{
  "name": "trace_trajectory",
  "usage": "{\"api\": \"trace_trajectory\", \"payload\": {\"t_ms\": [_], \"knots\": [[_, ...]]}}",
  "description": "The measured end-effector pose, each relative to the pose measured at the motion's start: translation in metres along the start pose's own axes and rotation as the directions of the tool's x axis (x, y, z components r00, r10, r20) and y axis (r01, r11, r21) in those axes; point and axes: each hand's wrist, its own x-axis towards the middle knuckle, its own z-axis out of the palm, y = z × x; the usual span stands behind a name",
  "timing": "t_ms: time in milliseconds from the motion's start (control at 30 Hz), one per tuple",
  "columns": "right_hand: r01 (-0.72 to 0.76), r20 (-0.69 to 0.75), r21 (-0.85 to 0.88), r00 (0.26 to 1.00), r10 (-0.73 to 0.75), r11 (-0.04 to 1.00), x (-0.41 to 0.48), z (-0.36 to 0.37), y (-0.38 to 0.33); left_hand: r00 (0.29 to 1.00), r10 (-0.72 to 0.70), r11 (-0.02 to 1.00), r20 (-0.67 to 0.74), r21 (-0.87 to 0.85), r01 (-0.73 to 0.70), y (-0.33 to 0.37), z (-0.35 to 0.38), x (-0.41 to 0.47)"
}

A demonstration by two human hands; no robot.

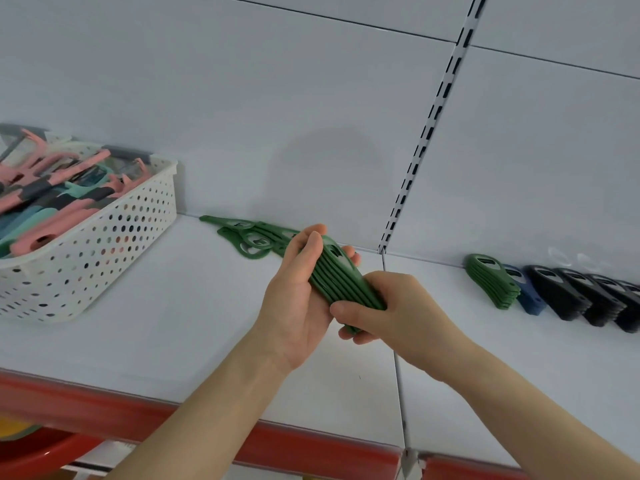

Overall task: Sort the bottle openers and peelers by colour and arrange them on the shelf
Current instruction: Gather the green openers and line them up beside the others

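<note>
A stack of several green bottle openers is held above the white shelf between both hands. My left hand grips its upper end, fingers curled over the top. My right hand grips the lower end. More green openers lie loose at the back of the shelf behind my hands. Along the back wall at the right stand a green stack, a blue stack and black stacks.
A white perforated basket at the left holds pink, teal and dark peelers and openers. A slotted upright divides the back panel. The shelf's front edge has a red strip. A red and yellow object shows below at the left.
</note>
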Motion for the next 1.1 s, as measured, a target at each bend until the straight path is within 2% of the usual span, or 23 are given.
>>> {"api": "trace_trajectory", "payload": {"t_ms": [133,200,233,267,333,367,400,433,467,500,767,900,1100], "knots": [[-0.031,0.030,0.080,0.999,0.029,0.996,-0.003,-0.010,0.009,0.999,-0.031,0.993,-0.028,0.115,0.034,-0.006,0.001,0.005],[-0.070,0.031,0.097,0.997,0.067,0.993,-0.006,-0.020,0.017,0.999,-0.043,0.937,-0.028,0.345,0.050,-0.009,0.000,0.009],[-0.099,0.017,0.079,0.995,0.098,0.992,-0.008,-0.026,0.024,0.999,-0.034,0.845,-0.030,0.533,0.045,-0.011,-0.002,0.011],[-0.134,-0.011,0.040,0.991,0.135,0.990,-0.009,-0.033,0.032,1.000,-0.013,0.686,-0.021,0.727,0.024,-0.012,-0.005,0.013],[-0.215,-0.110,-0.095,0.973,0.204,0.972,-0.008,-0.047,0.053,0.998,0.019,0.225,0.066,0.972,-0.069,-0.017,-0.013,0.014],[-0.257,-0.165,-0.165,0.959,0.230,0.952,-0.007,-0.055,0.063,0.994,-0.034,-0.023,0.108,0.994,-0.109,-0.020,-0.017,0.015],[-0.296,-0.216,-0.217,0.944,0.250,0.930,-0.006,-0.062,0.073,0.987,-0.109,-0.272,0.117,0.952,-0.143,-0.024,-0.021,0.015],[-0.330,-0.262,-0.251,0.928,0.265,0.910,-0.004,-0.069,0.082,0.978,-0.179,-0.479,0.103,0.860,-0.178,-0.029,-0.023,0.016],[-0.358,-0.302,-0.277,0.913,0.273,0.892,-0.001,-0.076,0.089,0.971,-0.227,-0.597,0.078,0.776,-0.202,-0.034,-0.025,0.016],[-0.381,-0.338,-0.299,0.900,0.276,0.875,0.002,-0.081,0.094,0.967,-0.248,-0.638,0.053,0.742,-0.205,-0.036,-0.024,0.015],[-0.535,-0.510,-0.530,0.821,0.257,0.658,0.031,-0.088,0.090,0.966,-0.239,-0.621,0.094,0.750,-0.227,-0.042,-0.028,0.011],[-0.542,-0.537,-0.606,0.819,0.203,0.582,0.031,-0.086,0.089,0.965,-0.230,-0.597,0.123,0.766,-0.240,-0.040,-0.029,0.010],[-0.498,-0.522,-0.610,0.838,0.162,0.616,0.016,-0.082,0.103,0.965,-0.224,-0.603,0.134,0.759,-0.245,-0.042,-0.032,0.011]]}}
